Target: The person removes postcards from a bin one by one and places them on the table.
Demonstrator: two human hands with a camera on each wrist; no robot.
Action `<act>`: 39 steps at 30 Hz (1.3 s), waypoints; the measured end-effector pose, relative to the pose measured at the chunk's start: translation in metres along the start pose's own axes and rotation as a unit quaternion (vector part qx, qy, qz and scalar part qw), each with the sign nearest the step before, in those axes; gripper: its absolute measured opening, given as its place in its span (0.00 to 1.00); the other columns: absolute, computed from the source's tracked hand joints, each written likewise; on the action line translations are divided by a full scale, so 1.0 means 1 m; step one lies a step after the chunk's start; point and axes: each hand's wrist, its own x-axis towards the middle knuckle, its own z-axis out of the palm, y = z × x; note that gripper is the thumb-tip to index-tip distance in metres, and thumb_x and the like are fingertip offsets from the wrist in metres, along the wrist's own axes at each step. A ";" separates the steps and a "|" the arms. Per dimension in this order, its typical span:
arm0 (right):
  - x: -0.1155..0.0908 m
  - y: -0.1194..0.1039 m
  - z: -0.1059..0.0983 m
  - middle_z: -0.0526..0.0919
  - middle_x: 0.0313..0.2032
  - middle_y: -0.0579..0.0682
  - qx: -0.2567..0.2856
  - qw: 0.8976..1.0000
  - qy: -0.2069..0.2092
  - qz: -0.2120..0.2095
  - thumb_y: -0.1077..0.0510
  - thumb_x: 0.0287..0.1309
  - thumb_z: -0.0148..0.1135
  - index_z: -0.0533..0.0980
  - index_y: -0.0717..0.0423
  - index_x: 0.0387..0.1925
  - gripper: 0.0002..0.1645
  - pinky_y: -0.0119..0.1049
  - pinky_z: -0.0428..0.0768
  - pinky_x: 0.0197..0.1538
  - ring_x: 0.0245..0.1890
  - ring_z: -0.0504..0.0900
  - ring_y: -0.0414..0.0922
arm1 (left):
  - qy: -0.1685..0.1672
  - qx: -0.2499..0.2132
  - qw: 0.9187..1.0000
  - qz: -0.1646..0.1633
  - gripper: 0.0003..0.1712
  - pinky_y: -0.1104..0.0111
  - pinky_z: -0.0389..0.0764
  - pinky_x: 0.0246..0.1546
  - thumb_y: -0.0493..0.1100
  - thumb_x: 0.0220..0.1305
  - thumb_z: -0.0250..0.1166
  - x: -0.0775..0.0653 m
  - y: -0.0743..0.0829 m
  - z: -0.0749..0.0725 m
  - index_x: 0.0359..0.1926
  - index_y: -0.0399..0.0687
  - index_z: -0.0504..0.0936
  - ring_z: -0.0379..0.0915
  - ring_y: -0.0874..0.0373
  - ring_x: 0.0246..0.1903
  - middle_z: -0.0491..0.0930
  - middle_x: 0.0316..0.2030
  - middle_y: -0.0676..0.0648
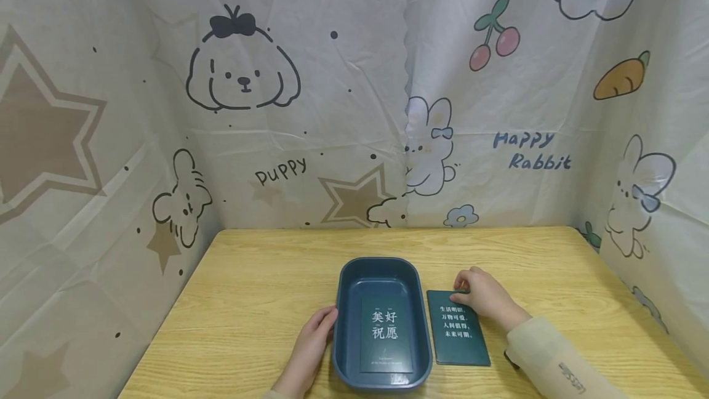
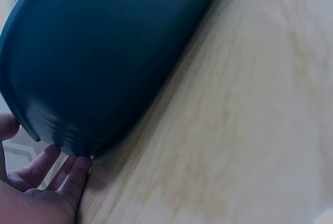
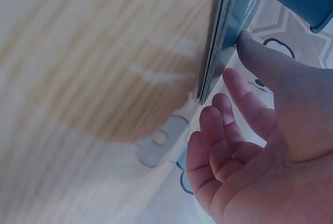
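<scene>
A dark blue-green rectangular tray [image 1: 343, 288] stands on the table. Inside it lies a dark green booklet [image 1: 386, 350] with large white Chinese characters. My left hand [image 1: 311, 346] touches the tray's outer left side; in the left wrist view its fingertips [image 2: 80, 164] meet the wall below the rim. Right of the tray, a second green booklet [image 1: 456, 340] with several lines of white characters lies flat. My right hand [image 1: 484, 297] pinches its far edge, thumb on the cover. Several thin layers show along that booklet's edge [image 3: 216, 41] in the right wrist view.
The wooden table [image 1: 249, 288] carries the tray near its front middle. A printed cloth [image 1: 354, 79] with cartoon animals and stars hangs behind the table and along both sides.
</scene>
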 end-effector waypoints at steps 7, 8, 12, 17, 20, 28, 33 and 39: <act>0.001 0.001 0.002 0.73 0.29 0.48 -0.001 1.000 -0.004 0.003 0.51 0.47 0.72 0.77 0.51 0.29 0.12 0.43 0.75 0.35 0.29 0.70 0.44 | 0.002 -0.004 1.000 -0.001 0.34 0.49 0.72 0.58 0.60 0.68 0.51 0.001 0.000 0.000 0.59 0.34 0.72 0.73 0.48 0.52 0.76 0.56 0.35; 0.001 0.001 0.002 0.74 0.29 0.49 -0.001 1.000 -0.004 0.002 0.52 0.48 0.72 0.77 0.51 0.29 0.12 0.43 0.75 0.35 0.29 0.70 0.44 | 0.002 -0.004 1.000 -0.001 0.34 0.49 0.72 0.58 0.60 0.69 0.51 0.001 -0.001 0.000 0.59 0.34 0.72 0.73 0.48 0.52 0.76 0.56 0.35; 0.002 0.000 0.001 0.74 0.29 0.49 -0.010 1.000 -0.007 -0.004 0.52 0.48 0.72 0.76 0.51 0.29 0.12 0.44 0.75 0.35 0.29 0.70 0.45 | 0.003 -0.002 1.000 -0.002 0.34 0.48 0.71 0.59 0.60 0.69 0.51 0.002 -0.001 0.000 0.59 0.34 0.72 0.72 0.47 0.52 0.76 0.57 0.35; 0.003 -0.006 -0.002 0.74 0.28 0.48 -0.032 0.999 -0.004 -0.019 0.52 0.50 0.70 0.77 0.50 0.29 0.10 0.43 0.76 0.34 0.28 0.70 0.45 | 0.004 -0.002 1.000 -0.003 0.35 0.48 0.71 0.59 0.60 0.68 0.51 0.001 -0.001 0.001 0.59 0.34 0.72 0.72 0.47 0.53 0.76 0.56 0.35; 0.002 -0.014 -0.005 0.74 0.27 0.47 -0.035 0.999 0.002 -0.034 0.53 0.52 0.68 0.77 0.50 0.29 0.08 0.43 0.76 0.33 0.27 0.70 0.44 | 0.004 -0.007 1.000 -0.004 0.35 0.48 0.71 0.60 0.60 0.68 0.52 0.001 -0.001 0.001 0.59 0.34 0.72 0.72 0.47 0.53 0.75 0.57 0.34; -0.001 -0.047 -0.020 0.75 0.27 0.45 -0.039 0.994 0.047 -0.092 0.52 0.52 0.68 0.77 0.49 0.28 0.08 0.41 0.77 0.31 0.26 0.71 0.41 | 0.000 -0.001 1.000 -0.004 0.35 0.47 0.71 0.59 0.61 0.69 0.51 0.002 -0.002 0.001 0.60 0.34 0.71 0.72 0.47 0.52 0.76 0.56 0.35; -0.001 -0.066 -0.024 0.76 0.26 0.44 -0.040 0.987 0.078 -0.133 0.53 0.51 0.69 0.78 0.49 0.28 0.08 0.39 0.78 0.30 0.26 0.72 0.40 | 0.007 -0.006 1.000 -0.001 0.35 0.50 0.72 0.58 0.61 0.68 0.52 0.002 -0.003 0.001 0.58 0.34 0.73 0.73 0.49 0.50 0.77 0.54 0.36; 0.001 -0.087 -0.022 0.77 0.27 0.44 -0.023 0.984 0.086 -0.157 0.53 0.51 0.69 0.78 0.48 0.28 0.07 0.41 0.79 0.33 0.28 0.73 0.40 | 0.006 -0.007 1.000 0.003 0.35 0.50 0.72 0.58 0.61 0.67 0.52 0.002 -0.003 0.001 0.58 0.34 0.73 0.73 0.49 0.50 0.77 0.54 0.36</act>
